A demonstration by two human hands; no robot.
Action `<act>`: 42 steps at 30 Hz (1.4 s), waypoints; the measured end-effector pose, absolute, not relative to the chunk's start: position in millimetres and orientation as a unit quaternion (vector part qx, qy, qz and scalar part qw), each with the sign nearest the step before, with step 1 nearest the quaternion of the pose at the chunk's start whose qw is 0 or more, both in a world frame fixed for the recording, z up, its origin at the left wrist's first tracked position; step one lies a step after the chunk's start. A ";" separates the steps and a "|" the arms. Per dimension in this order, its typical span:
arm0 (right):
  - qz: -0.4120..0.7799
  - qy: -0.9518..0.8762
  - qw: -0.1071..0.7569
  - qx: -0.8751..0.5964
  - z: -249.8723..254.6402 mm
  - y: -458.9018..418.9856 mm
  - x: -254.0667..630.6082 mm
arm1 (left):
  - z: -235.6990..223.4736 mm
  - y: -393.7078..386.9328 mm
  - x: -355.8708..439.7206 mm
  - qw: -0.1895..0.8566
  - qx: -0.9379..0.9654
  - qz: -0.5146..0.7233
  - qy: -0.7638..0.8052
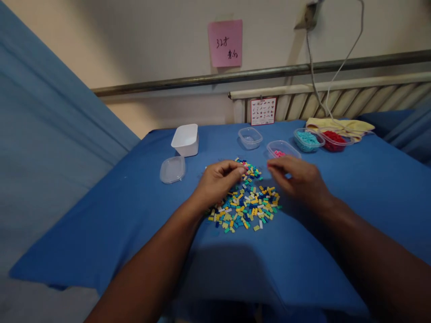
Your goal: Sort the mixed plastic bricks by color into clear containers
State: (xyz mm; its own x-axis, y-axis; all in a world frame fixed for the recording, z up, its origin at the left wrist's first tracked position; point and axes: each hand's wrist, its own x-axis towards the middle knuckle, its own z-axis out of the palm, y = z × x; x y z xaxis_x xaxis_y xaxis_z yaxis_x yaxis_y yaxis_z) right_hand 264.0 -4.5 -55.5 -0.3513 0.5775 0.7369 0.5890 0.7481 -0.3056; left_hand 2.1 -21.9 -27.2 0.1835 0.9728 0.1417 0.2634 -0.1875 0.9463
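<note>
A loose pile of small toy building bricks (251, 208) in yellow, green, blue and white is spread on the blue cloth. My left hand (220, 179) is closed in a pinch over the pile's left side, with a pink brick at its fingertips. To the right of the pile, my right hand (299, 179) is also pinched, and a tiny reddish-pink piece shows at its fingertips, too small to make out fully. Just behind that hand stands a clear plastic container (292, 149) with a few pink bricks (279, 153) inside; the hand partly covers its front.
Behind the pile is a clear container (250, 138). A white tub (186, 140) and a clear lid (172, 170) are at left. Containers of turquoise bricks (307, 140) and red bricks (333, 140) stand back right, beside a yellow cloth (350, 127). A picture card (263, 111) stands behind.
</note>
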 end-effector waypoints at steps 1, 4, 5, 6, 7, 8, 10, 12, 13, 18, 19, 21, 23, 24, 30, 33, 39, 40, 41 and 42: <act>-0.026 -0.805 0.444 -0.392 -55.9 3.3 273.9 | -25.4 -18.4 -7.0 0.384 0.646 0.428 0.501; -0.063 -0.769 0.437 -0.462 -60.1 23.2 299.9 | -22.0 -8.3 -38.3 0.304 0.671 0.364 0.571; -0.068 -0.762 0.439 -0.470 -61.8 26.8 305.1 | -21.3 -6.4 -47.4 0.295 0.688 0.316 0.583; -0.070 -0.758 0.444 -0.472 -63.2 28.4 308.0 | -20.7 -5.4 -54.6 0.286 0.708 0.269 0.588; -0.070 -0.757 0.449 -0.469 -64.3 27.9 308.3 | -20.0 -5.6 -59.4 0.273 0.729 0.224 0.586; -0.065 -0.761 0.452 -0.461 -65.0 25.7 306.2 | -19.1 -6.6 -61.9 0.256 0.751 0.187 0.580; -0.044 -0.779 0.451 -0.434 -66.2 17.4 296.2 | -16.7 -10.4 -60.9 0.214 0.788 0.133 0.561; -0.008 -0.808 0.433 -0.400 -68.1 7.0 281.7 | -14.0 -14.6 -55.5 0.174 0.816 0.085 0.544; 0.014 -0.824 0.419 -0.381 -69.5 2.0 273.9 | -12.8 -16.2 -52.9 0.153 0.826 0.064 0.538; 0.129 -0.910 0.300 -0.258 -77.1 -17.2 239.1 | -10.9 -19.0 -51.8 0.080 0.828 -0.008 0.555; 0.144 -0.921 0.272 -0.239 -77.2 -20.1 233.8 | -10.9 -19.0 -53.8 0.086 0.825 -0.016 0.558; 0.160 -0.937 0.225 -0.212 -75.2 -25.4 225.6 | -10.5 -19.6 -57.7 0.104 0.822 -0.019 0.560; 0.168 -0.948 0.198 -0.185 -70.8 -29.4 221.6 | -8.8 -20.8 -59.5 0.114 0.818 -0.013 0.564; 0.172 -0.950 0.197 -0.172 -68.4 -30.8 221.2 | -7.5 -21.7 -59.1 0.115 0.815 -0.012 0.568; 0.166 -0.928 0.281 -0.180 -65.9 -27.7 230.6 | -2.2 -25.5 -47.4 0.098 0.814 -0.016 0.572; 0.171 -0.910 0.312 -0.215 -69.7 -23.6 235.7 | -6.4 -25.1 -45.6 0.091 0.809 -0.009 0.581; 0.183 -0.881 0.340 -0.272 -69.9 -21.0 243.6 | -15.0 -25.0 -49.3 0.053 0.819 -0.017 0.571; 0.181 -0.877 0.344 -0.281 -70.0 -20.5 244.9 | -15.3 -25.1 -49.1 0.046 0.826 -0.015 0.561; 0.179 -0.873 0.348 -0.291 -70.5 -19.9 246.1 | -15.6 -25.1 -48.8 0.042 0.835 -0.013 0.549; 0.178 -0.869 0.352 -0.299 -71.2 -19.1 247.2 | -15.8 -24.8 -48.3 0.040 0.844 -0.011 0.535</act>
State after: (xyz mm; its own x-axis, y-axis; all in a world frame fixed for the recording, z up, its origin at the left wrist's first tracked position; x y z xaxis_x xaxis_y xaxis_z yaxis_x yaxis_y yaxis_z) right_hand 247.2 -19.1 -71.2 -0.5737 0.6450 0.5049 0.3954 0.7579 -0.5190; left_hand -48.3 -24.8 -15.8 0.4270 0.9021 -0.0618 0.9039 -0.4240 0.0556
